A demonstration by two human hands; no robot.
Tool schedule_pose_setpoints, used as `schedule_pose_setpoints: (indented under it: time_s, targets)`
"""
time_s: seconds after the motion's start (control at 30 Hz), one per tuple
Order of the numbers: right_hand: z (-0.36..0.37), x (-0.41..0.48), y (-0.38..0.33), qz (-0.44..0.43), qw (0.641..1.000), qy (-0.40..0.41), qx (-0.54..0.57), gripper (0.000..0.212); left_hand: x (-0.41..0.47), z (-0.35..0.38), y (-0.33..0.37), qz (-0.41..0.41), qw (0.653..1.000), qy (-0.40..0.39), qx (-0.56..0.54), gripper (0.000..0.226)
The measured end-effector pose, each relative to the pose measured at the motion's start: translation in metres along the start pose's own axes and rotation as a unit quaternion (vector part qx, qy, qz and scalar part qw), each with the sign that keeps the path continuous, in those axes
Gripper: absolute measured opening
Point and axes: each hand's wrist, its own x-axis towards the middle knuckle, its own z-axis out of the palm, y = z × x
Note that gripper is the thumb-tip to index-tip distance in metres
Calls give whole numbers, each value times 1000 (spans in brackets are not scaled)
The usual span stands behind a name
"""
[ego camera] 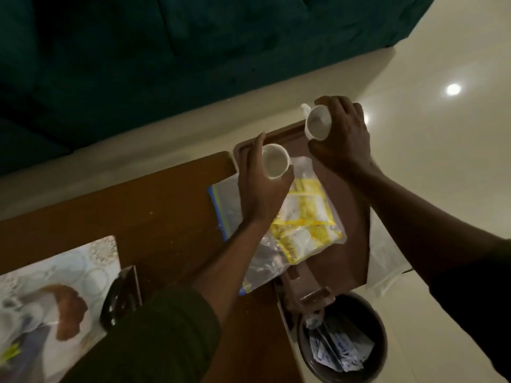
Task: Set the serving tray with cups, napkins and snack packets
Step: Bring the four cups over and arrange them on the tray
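A brown serving tray [351, 217] sits at the table's right end, overhanging the edge. My left hand [260, 189] grips a white cup [274, 161] over the tray's far left corner. My right hand [343, 139] holds a second white cup [318, 122] by its side, handle pointing away, above the tray's far edge. On the tray lies a clear plastic bag [265, 261] with yellow-and-white snack packets [304, 219] inside. No napkins can be made out.
The wooden table [154, 205] carries a printed picture mat [49, 294] and a dark object [121, 294] at the left. A round bin [343, 335] with papers stands on the pale floor below the tray. A dark green sofa [166, 51] lies beyond.
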Motion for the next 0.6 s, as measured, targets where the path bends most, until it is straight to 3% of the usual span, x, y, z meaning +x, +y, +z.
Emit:
schedule_pose_setpoints:
  time_s: [0.17, 0.4, 0.6]
  targets:
    - [31, -36, -96, -46, 997, -54, 28, 61, -25, -103, -36, -56, 998, 28, -29, 80]
    - [71, -97, -246, -100, 987, -92, 88, 58, -63, -259, -74, -33, 994, 95, 39, 74]
    - [109, -142, -372, -157, 968, -154, 122, 65, -102, -380, -112, -36, 975, 201, 93, 65]
